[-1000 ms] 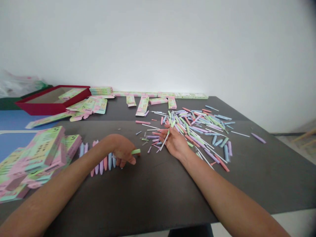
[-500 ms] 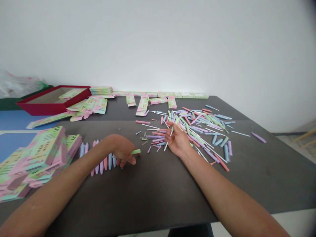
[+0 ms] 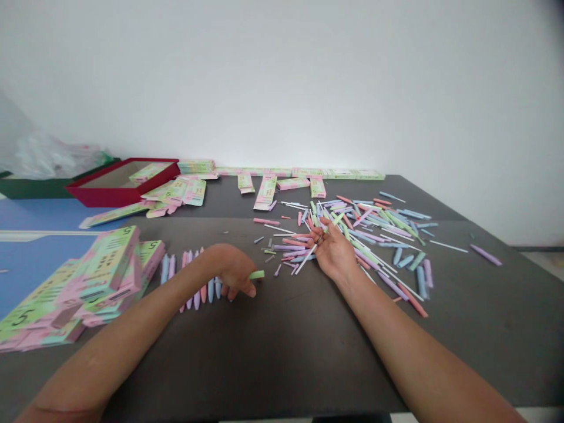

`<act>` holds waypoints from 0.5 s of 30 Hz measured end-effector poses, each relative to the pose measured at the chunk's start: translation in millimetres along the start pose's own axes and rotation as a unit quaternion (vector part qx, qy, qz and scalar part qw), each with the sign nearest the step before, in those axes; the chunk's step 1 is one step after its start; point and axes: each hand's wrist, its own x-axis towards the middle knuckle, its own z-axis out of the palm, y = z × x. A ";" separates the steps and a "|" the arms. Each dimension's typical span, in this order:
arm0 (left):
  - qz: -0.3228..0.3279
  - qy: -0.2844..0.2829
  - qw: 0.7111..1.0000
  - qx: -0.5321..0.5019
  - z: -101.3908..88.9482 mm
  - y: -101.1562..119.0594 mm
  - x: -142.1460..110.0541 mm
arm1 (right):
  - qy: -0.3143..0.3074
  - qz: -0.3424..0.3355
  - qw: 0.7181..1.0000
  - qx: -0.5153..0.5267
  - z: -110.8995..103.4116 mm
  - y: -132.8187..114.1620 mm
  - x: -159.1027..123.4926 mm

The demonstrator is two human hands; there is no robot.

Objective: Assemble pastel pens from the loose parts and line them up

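Note:
My left hand [image 3: 235, 273] is closed on a light green pen piece [image 3: 257, 274], whose end sticks out to the right past the fingers. Beneath that hand lies a row of pastel pens [image 3: 197, 298], side by side and partly hidden by my forearm. At the near left of the loose pile, my right hand [image 3: 335, 254] is turned palm up, its curled fingers closed round a green pen part [image 3: 337, 219]. A white stick [image 3: 305, 260] slants down from those fingertips; whether it is joined to the green part I cannot tell.
Loose pastel pen parts and white sticks [image 3: 408, 288] spread over the dark table [image 3: 282, 358]. Printed cartons [image 3: 108, 264] are stacked at left. Flattened cartons [image 3: 176, 191] lie before a red box [image 3: 123, 192]. More cartons [image 3: 304, 172] line the wall; a plastic bag [image 3: 53, 155] sits far left.
The whole view has swung a little left, so everything appears further right. Both hands keep their holds and have hardly moved over the table.

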 end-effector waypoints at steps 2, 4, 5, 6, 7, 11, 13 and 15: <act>0.002 0.003 1.000 0.004 0.8 -0.3 0.3 | 0.029 -0.005 1.000 -0.009 -0.6 -1.4 2.2; 0.000 0.010 1.000 0.001 1.7 -1.0 1.0 | 0.062 -0.010 0.998 -0.029 -0.8 -2.9 3.9; -0.001 0.012 1.000 -0.001 2.1 -1.4 1.3 | 0.074 -0.014 0.996 -0.042 -0.9 -3.8 4.6; -0.002 0.013 1.000 -0.002 2.3 -1.6 1.6 | 0.083 -0.018 0.995 -0.055 -1.2 -4.8 5.2; -0.002 0.013 1.000 -0.001 2.3 -1.6 1.8 | 0.088 -0.021 0.994 -0.066 -1.6 -6.0 5.6; 0.002 0.013 1.000 0.005 1.6 0.2 1.6 | 0.090 -0.016 0.993 -0.079 -4.8 -12.2 7.0; 0.001 0.009 1.000 0.004 1.4 1.3 1.4 | 0.089 0.000 0.993 -0.079 -6.7 -15.7 7.8; 0.000 0.008 1.000 0.001 2.0 1.3 1.7 | 0.083 0.018 0.993 -0.080 -8.3 -18.5 8.6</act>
